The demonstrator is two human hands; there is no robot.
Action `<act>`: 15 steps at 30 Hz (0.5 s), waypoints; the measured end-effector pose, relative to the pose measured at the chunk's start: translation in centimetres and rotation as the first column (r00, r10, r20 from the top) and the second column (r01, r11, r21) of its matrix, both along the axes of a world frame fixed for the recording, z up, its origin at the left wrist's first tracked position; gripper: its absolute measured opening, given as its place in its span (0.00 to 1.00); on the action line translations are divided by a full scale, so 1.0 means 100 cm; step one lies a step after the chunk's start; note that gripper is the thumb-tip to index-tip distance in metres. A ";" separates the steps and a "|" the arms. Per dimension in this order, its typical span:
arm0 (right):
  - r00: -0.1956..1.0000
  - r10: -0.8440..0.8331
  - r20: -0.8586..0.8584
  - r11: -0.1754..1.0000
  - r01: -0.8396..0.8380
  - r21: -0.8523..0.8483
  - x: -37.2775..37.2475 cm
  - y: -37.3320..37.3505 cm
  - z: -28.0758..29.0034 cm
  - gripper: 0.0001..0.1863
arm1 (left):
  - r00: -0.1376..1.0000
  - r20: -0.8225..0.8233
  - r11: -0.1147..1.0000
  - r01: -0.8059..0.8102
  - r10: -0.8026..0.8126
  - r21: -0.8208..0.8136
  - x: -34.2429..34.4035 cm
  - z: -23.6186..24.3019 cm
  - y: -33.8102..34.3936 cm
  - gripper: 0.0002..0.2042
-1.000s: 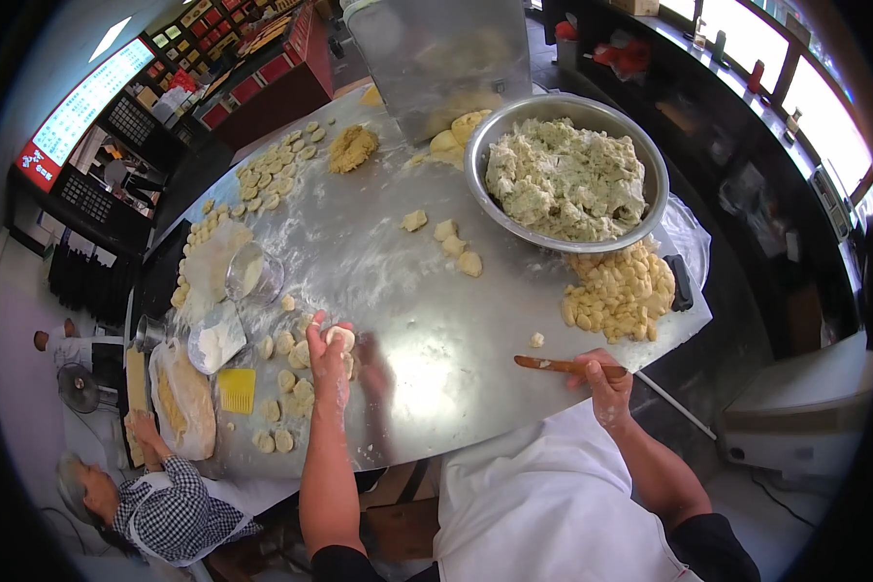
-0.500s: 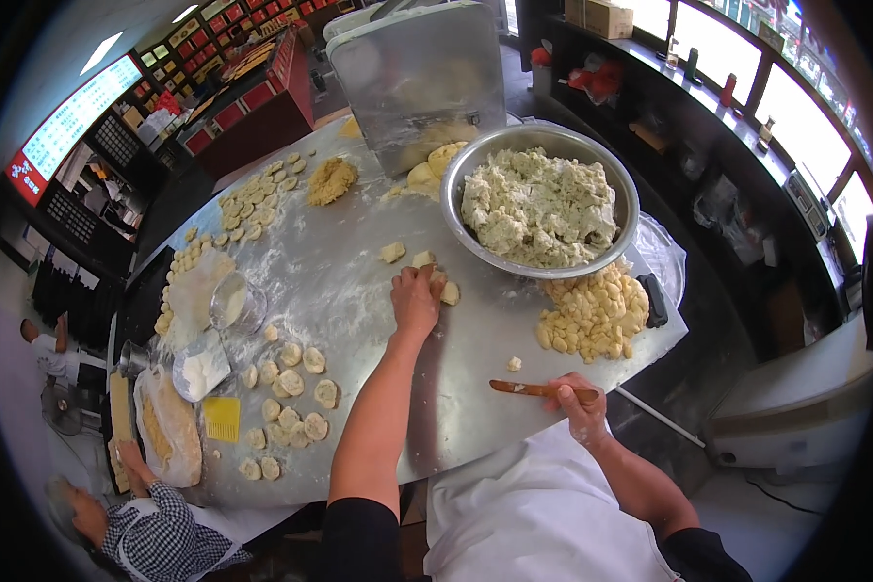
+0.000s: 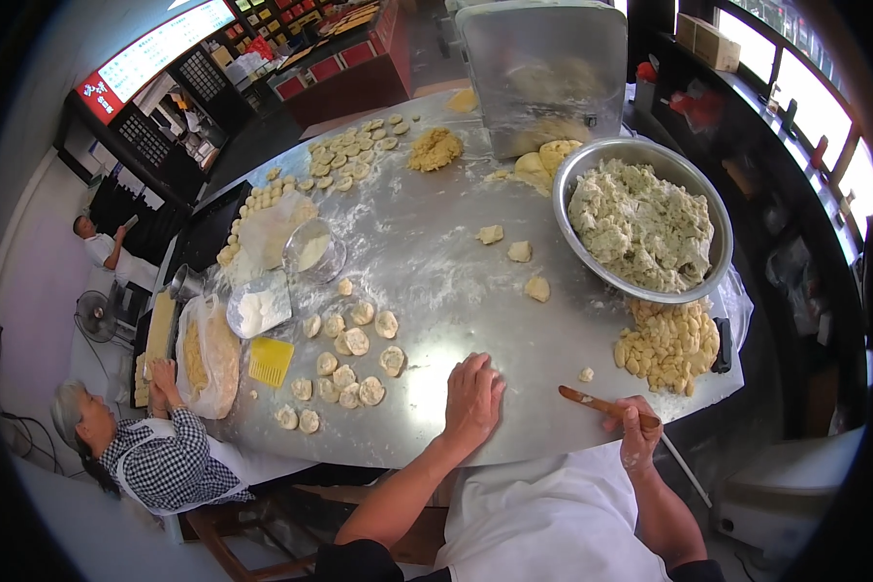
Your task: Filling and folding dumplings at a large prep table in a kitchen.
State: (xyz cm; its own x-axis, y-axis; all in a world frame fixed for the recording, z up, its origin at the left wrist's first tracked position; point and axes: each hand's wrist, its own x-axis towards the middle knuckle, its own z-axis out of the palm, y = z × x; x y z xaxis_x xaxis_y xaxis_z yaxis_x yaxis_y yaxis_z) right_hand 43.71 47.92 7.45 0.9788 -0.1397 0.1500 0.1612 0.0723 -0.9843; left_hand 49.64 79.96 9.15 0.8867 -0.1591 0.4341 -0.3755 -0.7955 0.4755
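Observation:
My left hand [image 3: 474, 400] rests palm down on the metal tabletop [image 3: 427, 310], near its front edge. Its fingers are curled in, and whatever they may cover is hidden. In my right hand [image 3: 638, 436] is a slim brown wooden spatula [image 3: 597, 400], pointing left over the table edge. Beyond the left hand lie three loose dough pieces, the closest being a pale lump [image 3: 537, 288]. A tiny dough bit [image 3: 586, 373] sits just past the spatula. To the left are several round filled dough balls [image 3: 356, 341].
A big steel bowl [image 3: 565, 209] of greenish-white filling stands at the right, above a heap of yellow dough lumps [image 3: 667, 346]. Left are a yellow scraper [image 3: 271, 362], a flour bag [image 3: 259, 308] and a metal cup [image 3: 336, 262]. A co-worker [image 3: 165, 446] works at the left edge.
My left hand has drawn back from the dough pieces toward the front edge. The right hand still holds the spatula. The view has swung left.

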 end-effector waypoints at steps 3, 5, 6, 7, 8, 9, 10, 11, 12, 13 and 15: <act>1.000 0.001 0.003 0.999 -0.001 0.051 0.002 -0.002 -0.006 0.16 | 0.999 -0.009 0.996 -0.044 0.045 0.080 0.042 -0.008 -0.003 0.15; 1.000 0.000 -0.003 0.997 0.001 0.071 0.002 -0.001 -0.006 0.16 | 0.993 -0.017 0.964 -0.111 0.118 0.243 0.057 -0.007 -0.003 0.24; 1.000 -0.002 -0.013 0.995 0.003 0.100 0.002 -0.001 -0.005 0.17 | 0.993 -0.014 0.965 -0.108 0.114 0.240 0.054 -0.007 -0.006 0.24; 1.000 -0.005 -0.010 0.995 0.006 0.099 0.001 -0.003 -0.006 0.17 | 0.996 -0.032 0.965 -0.071 0.082 0.253 0.045 -0.007 -0.012 0.25; 1.000 -0.020 -0.009 0.996 0.021 0.089 0.000 -0.005 -0.007 0.17 | 0.998 -0.052 0.963 -0.028 0.044 0.268 0.035 -0.003 -0.019 0.26; 1.000 -0.025 -0.006 0.996 0.026 0.083 0.001 -0.003 -0.007 0.17 | 0.993 -0.114 0.952 0.031 0.004 0.305 0.021 -0.001 -0.027 0.29; 1.000 -0.026 0.000 0.996 0.026 0.090 0.001 0.001 -0.004 0.17 | 0.992 -0.104 0.965 0.092 -0.068 0.244 0.008 -0.003 -0.040 0.28; 0.998 -0.055 0.009 0.993 0.054 0.106 0.002 0.005 0.000 0.17 | 0.986 -0.116 0.965 0.145 -0.121 0.221 0.004 -0.003 -0.053 0.27; 0.996 -0.087 0.016 0.989 0.085 0.119 0.002 0.007 0.002 0.17 | 0.976 -0.128 0.960 0.200 -0.177 0.194 0.003 -0.005 -0.062 0.27; 0.996 -0.086 0.020 0.989 0.083 0.120 0.005 0.008 0.001 0.17 | 0.977 -0.124 0.961 0.198 -0.176 0.195 0.009 -0.006 -0.058 0.27; 0.997 -0.072 0.032 0.989 0.067 0.134 0.004 0.003 -0.003 0.17 | 0.991 -0.116 0.967 0.092 -0.066 0.236 0.024 -0.010 -0.055 0.26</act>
State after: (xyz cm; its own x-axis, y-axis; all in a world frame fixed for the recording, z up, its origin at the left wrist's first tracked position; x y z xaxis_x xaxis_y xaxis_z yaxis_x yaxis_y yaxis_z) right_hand 44.11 48.22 7.16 0.9602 -0.2281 0.1613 0.2061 0.1888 -0.9601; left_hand 52.07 74.41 8.11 0.9060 -0.3188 0.2785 -0.3997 -0.8608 0.3150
